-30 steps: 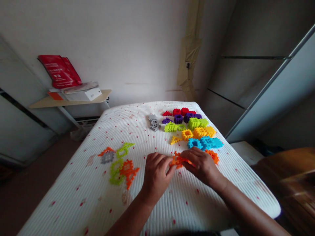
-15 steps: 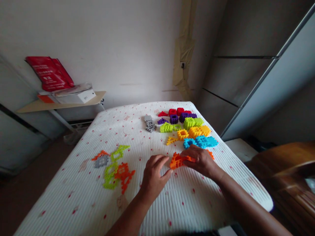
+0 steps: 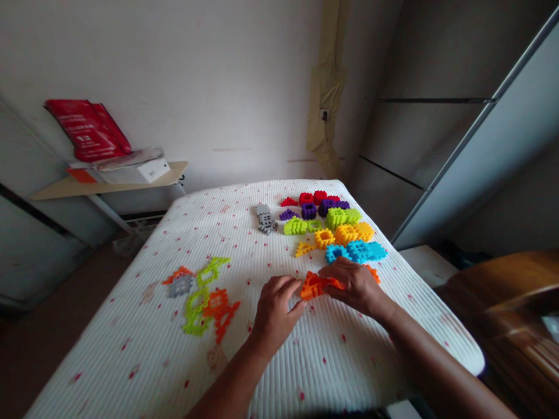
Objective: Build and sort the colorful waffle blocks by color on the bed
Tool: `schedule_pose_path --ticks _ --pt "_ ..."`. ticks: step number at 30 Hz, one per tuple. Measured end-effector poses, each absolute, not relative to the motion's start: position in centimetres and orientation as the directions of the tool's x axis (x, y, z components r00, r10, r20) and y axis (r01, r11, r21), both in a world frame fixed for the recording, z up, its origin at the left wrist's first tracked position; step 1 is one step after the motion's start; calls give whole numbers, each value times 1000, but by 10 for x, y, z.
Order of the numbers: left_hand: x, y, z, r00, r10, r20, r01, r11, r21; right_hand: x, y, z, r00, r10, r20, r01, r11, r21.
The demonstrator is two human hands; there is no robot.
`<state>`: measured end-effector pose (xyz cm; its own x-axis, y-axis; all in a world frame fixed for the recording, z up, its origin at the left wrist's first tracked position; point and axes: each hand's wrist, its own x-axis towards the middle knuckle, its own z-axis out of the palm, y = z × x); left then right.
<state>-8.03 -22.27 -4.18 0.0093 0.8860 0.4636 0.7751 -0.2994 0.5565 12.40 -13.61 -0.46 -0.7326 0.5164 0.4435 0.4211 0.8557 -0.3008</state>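
Observation:
An orange interlocking plastic piece (image 3: 313, 286) lies at the middle of the white quilted mattress (image 3: 131, 355), and both my hands are on it. My right hand (image 3: 354, 286) grips it from above and the right. My left hand (image 3: 275, 309) pinches its left end between thumb and fingers. Just beyond my right fingers sit blue plastic pieces (image 3: 356, 252). To my left lies a loose group of lime green, orange and grey lattice pieces (image 3: 204, 299).
Sorted red, purple, green and yellow pieces (image 3: 336, 218) stand in rows at the mattress's far end, with a grey piece (image 3: 265, 219) beside them. A shelf (image 3: 109, 186) holds a white box and red bag at left. A wooden surface (image 3: 502, 302) lies at right.
The view has swung slightly left and settled since the oldest frame. My hands stay on the orange piece, now more bunched together, and barely move over the last half second.

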Motion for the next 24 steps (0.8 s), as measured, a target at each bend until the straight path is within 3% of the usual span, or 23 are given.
schedule_pose_path --ticks 5,11,24 --pt "-77 -220 -44 27 909 415 798 -269 538 125 -138 -1 -700 549 457 457 836 -305" --pt "-70 -215 -45 26 951 307 870 -172 461 123 -139 -5 -741 540 399 504 840 -201" --pt "-69 -209 -46 15 956 294 892 -145 427 119 -144 -6 -732 585 349 549 810 -206"
